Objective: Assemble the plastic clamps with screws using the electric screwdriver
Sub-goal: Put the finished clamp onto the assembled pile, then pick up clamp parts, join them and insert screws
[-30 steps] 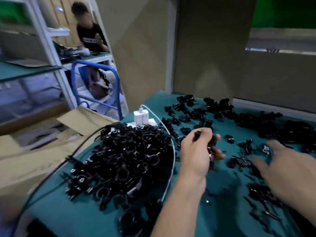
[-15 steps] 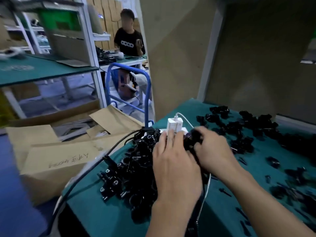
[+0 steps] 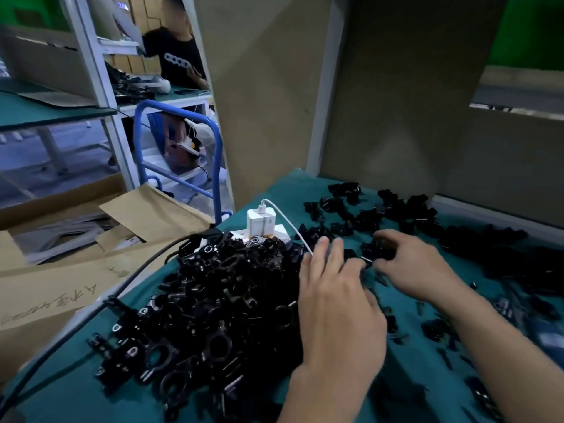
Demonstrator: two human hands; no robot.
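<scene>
A big heap of black plastic clamps [image 3: 213,315] lies on the left half of the green table mat [image 3: 76,392]. Loose black clamp parts [image 3: 396,209] are strewn across the back and right of the mat. My left hand [image 3: 335,300] lies at the heap's right edge with its fingers stretched forward. My right hand [image 3: 418,264] is just right of it, fingers curled round a black clamp part [image 3: 374,251] low over the mat. Small screws [image 3: 420,308] lie scattered near my right forearm. I see no electric screwdriver clearly.
A white charger [image 3: 259,221] on a power strip sits behind the heap, with a white cable [image 3: 293,230] running toward my hands. A black cable [image 3: 91,315] hangs over the left table edge. Cardboard boxes [image 3: 45,285], a blue cart frame [image 3: 216,166] and a person [image 3: 180,56] are at left.
Both hands have shifted right, off the heap near the charger. The left hand's fingers now stretch forward while the right hand curls on a part among the loose pieces.
</scene>
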